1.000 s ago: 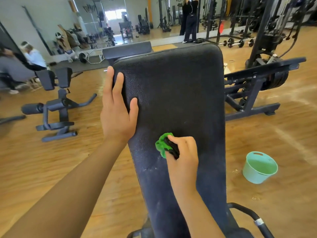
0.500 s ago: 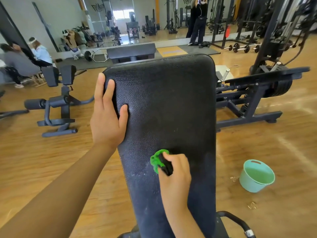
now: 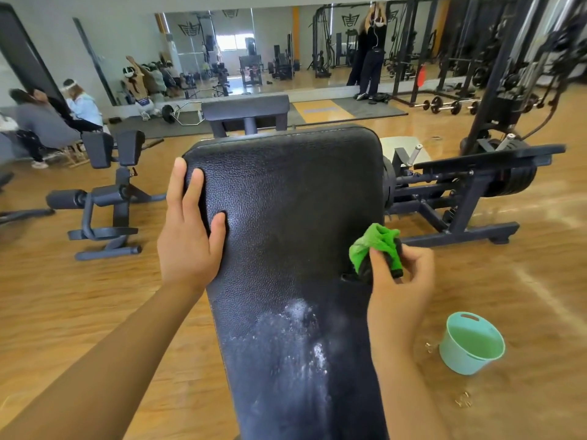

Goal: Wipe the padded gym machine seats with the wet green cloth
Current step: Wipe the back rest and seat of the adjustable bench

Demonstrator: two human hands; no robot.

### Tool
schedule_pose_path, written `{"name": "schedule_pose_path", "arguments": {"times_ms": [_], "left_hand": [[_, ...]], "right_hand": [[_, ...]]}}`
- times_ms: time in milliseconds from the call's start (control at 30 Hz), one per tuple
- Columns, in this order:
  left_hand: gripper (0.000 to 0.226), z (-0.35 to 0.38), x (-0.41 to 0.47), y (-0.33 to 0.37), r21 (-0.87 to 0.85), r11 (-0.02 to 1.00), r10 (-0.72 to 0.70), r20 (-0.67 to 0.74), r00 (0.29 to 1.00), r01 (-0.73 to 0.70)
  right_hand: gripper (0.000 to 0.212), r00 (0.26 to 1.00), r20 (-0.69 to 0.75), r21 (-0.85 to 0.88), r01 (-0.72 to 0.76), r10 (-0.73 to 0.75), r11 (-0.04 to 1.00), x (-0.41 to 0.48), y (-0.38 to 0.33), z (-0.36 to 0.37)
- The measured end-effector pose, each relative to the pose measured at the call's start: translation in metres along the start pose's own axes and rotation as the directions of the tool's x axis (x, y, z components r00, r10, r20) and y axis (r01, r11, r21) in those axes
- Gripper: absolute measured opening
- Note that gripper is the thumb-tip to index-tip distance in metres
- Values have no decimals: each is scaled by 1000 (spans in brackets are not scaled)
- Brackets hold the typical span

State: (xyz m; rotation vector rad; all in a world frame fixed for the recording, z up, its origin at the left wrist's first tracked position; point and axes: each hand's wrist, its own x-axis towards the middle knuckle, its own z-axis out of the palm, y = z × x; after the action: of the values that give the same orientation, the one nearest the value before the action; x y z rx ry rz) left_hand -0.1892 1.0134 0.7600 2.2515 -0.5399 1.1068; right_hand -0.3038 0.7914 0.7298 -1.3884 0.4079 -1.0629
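Observation:
A long black padded bench pad (image 3: 286, 217) runs up the middle of the head view, with a whitish wet streak on its lower part. My left hand (image 3: 187, 230) rests on the pad's upper left edge, fingers straight over the corner and thumb on the top surface. My right hand (image 3: 400, 281) grips a bunched green cloth (image 3: 374, 246) with a dark part at the pad's right edge, about halfway up.
A mint-green bucket (image 3: 470, 344) stands on the wooden floor right of the bench. A weight machine frame (image 3: 460, 198) lies beyond it, another dark machine (image 3: 108, 198) to the left. People sit at far left; one stands by the mirror.
My right hand has carried the green cloth from the pad's middle to its right edge and slightly up. The left hand stays on the upper left edge. The wet streak now shows below.

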Motion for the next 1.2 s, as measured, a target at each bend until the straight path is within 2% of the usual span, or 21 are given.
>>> {"name": "schedule_pose_path", "arguments": {"times_ms": [167,300,433,500,567,633,700,833,1033,1200], "left_hand": [[58,2,-1,-1,-24,1000,10,-14,1000,-10],[57,3,-1,-1,-41,999,20,-29,999,-21],[57,3,-3,-1,-49,999,11,-35,999,-13],[57,3,-3,-1,-51,999,3,-35,999,-5],[57,2,-3,1,-52,999,-9,-31,999,7],[57,1,-3,1,-53,998,-17,-22,1000,16],[57,1,-4,1,-54,998,-19,-21,1000,18],[56,2,-4,1,-53,998,-19,-25,999,18],[55,3,-5,0,-64,998,-21,-21,1000,20],[55,3,-5,0,-64,998,-12,-26,1000,10]], "right_hand": [[25,1000,22,-73,4,-3,997,-4,18,13],[23,999,-45,-112,-14,9,994,-15,28,21],[23,998,-48,-193,39,-49,980,-31,25,35],[23,987,19,-234,159,-159,959,-45,20,48],[21,955,145,-247,290,-260,925,-63,15,64],[19,924,238,-239,355,-300,904,-75,14,74],[18,913,262,-213,370,-312,904,-73,15,74],[22,926,171,-214,368,-336,905,-37,11,54],[23,969,-108,-281,183,-221,942,37,17,-1],[24,979,-151,-262,93,-136,961,19,34,-1]]}}
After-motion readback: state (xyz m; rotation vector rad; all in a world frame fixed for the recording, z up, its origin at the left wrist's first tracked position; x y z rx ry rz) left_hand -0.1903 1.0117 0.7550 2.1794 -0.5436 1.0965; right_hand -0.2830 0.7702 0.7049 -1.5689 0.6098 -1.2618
